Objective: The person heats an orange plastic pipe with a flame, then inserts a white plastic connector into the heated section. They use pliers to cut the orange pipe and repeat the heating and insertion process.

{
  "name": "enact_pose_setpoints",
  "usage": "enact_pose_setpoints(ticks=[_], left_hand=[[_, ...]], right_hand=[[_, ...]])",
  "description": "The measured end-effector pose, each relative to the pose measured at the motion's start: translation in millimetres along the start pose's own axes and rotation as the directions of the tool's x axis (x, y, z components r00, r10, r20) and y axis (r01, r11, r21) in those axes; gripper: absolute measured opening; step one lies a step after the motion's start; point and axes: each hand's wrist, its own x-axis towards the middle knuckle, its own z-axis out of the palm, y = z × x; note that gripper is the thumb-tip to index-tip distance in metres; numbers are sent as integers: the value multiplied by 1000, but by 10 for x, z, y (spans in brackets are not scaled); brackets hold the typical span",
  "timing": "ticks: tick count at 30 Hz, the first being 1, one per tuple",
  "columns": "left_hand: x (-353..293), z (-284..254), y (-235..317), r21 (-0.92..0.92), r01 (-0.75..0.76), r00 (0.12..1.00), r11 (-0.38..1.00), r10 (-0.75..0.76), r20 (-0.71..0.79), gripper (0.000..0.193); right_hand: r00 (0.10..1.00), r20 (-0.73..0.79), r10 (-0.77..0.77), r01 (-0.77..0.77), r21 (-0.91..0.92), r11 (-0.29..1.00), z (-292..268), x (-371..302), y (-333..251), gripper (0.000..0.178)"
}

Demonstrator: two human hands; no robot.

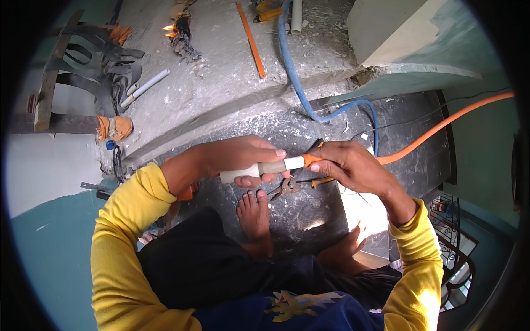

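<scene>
My left hand is closed around a white-and-grey plastic pipe piece, its thumb lying along the top. The pipe piece has a wider white end at the left and a narrower white end at the right. That narrower end meets the tip of an orange hose. My right hand pinches the hose close to this junction. How far one sits inside the other cannot be made out. Below my hands, metal snips with orange-and-black handles lie on the dark floor, partly hidden by the right hand.
Small flames burn beside charred scraps on the concrete ledge. An orange strip, a blue hose and white pipes lie nearby. Black straps hang at the left by a wooden frame. My bare foot is below.
</scene>
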Motion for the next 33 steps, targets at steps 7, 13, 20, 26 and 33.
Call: enact_pose_setpoints(ticks=[7, 13, 20, 26, 33], left_hand=[[58, 11, -28, 492, -104, 983, 864, 164, -81, 49], [-30, 128, 66, 161, -97, 991, 982, 111, -80, 48], [-9, 231, -29, -275, -96, 995, 957, 103, 11, 52], [51, 421, 28, -485, -140, 975, 863, 205, 84, 52], [309, 640, 64, -515, -53, 917, 856, 246, 315, 42]], right_hand=[[989, 75, 131, -129, -37, 991, -108, 62, -126, 29], [991, -127, -31, 13, -146, 989, -84, -21, -57, 28], [742, -480, -468, 89, -622, 778, 178, -37, -96, 33], [765, -450, 461, 217, 854, 474, 743, -221, -80, 54], [703, -690, 175, 695, 614, -374, 476, 162, -164, 60]])
